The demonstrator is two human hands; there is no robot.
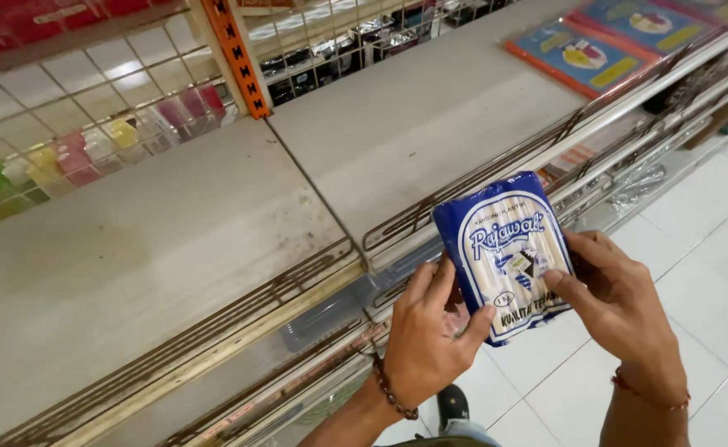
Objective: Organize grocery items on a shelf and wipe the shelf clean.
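Observation:
A blue and white plastic packet (505, 248) with pale sticks inside is held upright in front of a shop shelf. My left hand (426, 335) grips its lower left edge, thumb on the front. Gripping the packet's right edge is my right hand (621, 302), with the thumb pressed on the front face. Both wrists wear bead or cord bracelets. The packet hovers just past the shelf's front rail (463, 194).
A wide pale shelf board (173, 240) stretches left and back, with a wire grid backing (91, 91) showing coloured bottles behind. Flat blue and orange packets (604, 45) lie at the far right of the shelf. Lower shelves and a white tiled floor (703, 273) are below.

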